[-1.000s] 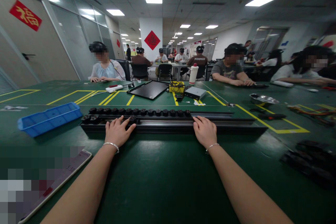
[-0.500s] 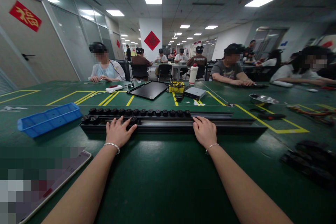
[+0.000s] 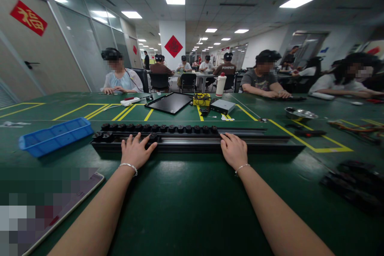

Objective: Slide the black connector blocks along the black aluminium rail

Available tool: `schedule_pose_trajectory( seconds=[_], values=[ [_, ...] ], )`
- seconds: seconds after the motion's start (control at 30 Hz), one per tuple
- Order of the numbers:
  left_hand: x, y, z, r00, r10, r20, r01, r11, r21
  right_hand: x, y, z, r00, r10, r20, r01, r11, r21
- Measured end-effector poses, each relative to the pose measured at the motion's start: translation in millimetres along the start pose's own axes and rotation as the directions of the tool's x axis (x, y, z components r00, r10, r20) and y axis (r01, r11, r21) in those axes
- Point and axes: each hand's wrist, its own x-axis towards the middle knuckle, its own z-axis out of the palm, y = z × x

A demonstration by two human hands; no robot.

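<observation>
centrally, a rail point(image 3: 192, 148) lay on the table point(image 3: 192, 200), well apart from its far edge. the left hand point(image 3: 139, 150) rested with fingers spread on the rail's left half, thumb and forefinger about a module point(image 3: 153, 137); whether they pinched it could not be told. the right hand point(image 3: 234, 150) lay open, fingertips on the right half. just behind stood a second rail point(image 3: 246, 131).
</observation>
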Motion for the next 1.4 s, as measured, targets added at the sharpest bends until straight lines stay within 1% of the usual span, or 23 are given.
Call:
schedule_pose_trajectory(
  seconds=[0.37, 0.53, 0.6, 0.8, 1.0, 1.2, 1.4],
  values=[
    [0, 0, 0, 1.000, 0.015, 0.001, -0.015, 1.000, 0.017, 0, 0, -1, 1.000, 0.001, 0.021, -0.001, 1.000, 0.001],
    [1, -1, 7, 0.985, 0.171, -0.021, -0.172, 0.985, -0.015, 0, 0, 0, 1.000, -0.001, 0.005, 0.002, 1.000, -0.023],
    [1, -1, 10, 0.979, 0.201, -0.032, -0.202, 0.979, -0.018, 0, 0, 0, 1.000, 0.000, 0.004, 0.000, 1.000, -0.023],
    [2, -2, 10, 0.974, 0.218, -0.064, -0.220, 0.975, -0.023, 0, 0, 0, 1.000, 0.001, 0.014, -0.001, 1.000, -0.014],
    [3, -3, 11, 0.970, 0.237, -0.062, -0.239, 0.970, -0.034, 1, 1, 2, 1.000, 0.000, 0.012, 0.000, 1.000, -0.018],
    [5, -4, 11, 0.965, 0.254, -0.066, -0.255, 0.967, 0.005, 0, 2, 2, 1.000, -0.004, 0.008, 0.005, 1.000, -0.020],
    [5, -4, 10, 0.955, 0.283, -0.084, -0.284, 0.959, 0.003, 1, 1, 1, 1.000, 0.002, 0.017, -0.001, 1.000, -0.016]
  ],
)
